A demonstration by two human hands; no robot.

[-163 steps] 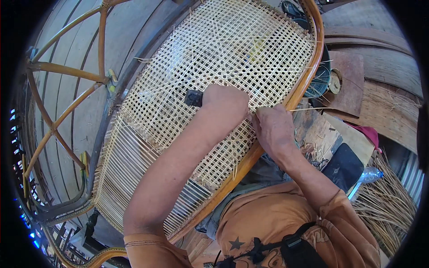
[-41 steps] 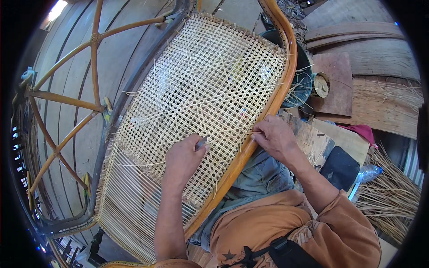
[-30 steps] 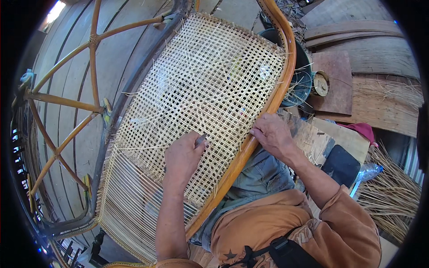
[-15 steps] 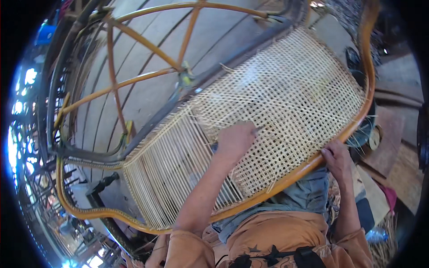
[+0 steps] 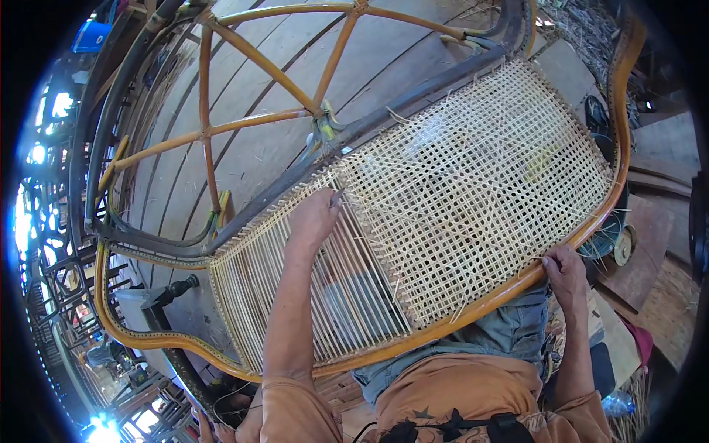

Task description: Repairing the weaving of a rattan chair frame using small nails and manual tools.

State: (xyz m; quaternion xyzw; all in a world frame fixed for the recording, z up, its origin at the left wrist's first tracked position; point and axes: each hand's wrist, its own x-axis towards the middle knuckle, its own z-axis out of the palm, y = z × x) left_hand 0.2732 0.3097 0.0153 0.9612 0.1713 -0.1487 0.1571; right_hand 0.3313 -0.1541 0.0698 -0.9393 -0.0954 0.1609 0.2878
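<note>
A rattan furniture frame (image 5: 484,304) lies across my lap, its curved orange-brown rim toward me. The right part of its panel is an open cane mesh (image 5: 473,214); the left part has parallel cane strands (image 5: 347,303) with gaps between them. My left hand (image 5: 314,220) is closed at the boundary of the two parts, near the far rail. From its fingers sticks the tip of a small dark metal tool (image 5: 337,196), most of which is hidden. On the right, my right hand (image 5: 567,272) grips the near rim, thumb on top. Loose cane ends stick up from the mesh.
Orange crossed rattan poles (image 5: 336,63) rise beyond the dark far rail (image 5: 288,188). Past them is a grey slatted surface (image 5: 255,166). Boards (image 5: 642,221) and cane scraps lie at right. A person's hand (image 5: 203,428) shows at lower left.
My left hand has moved left and away from me, off the mesh to its border with the parallel strands. My right hand stays on the rim. The whole view has shifted slightly.
</note>
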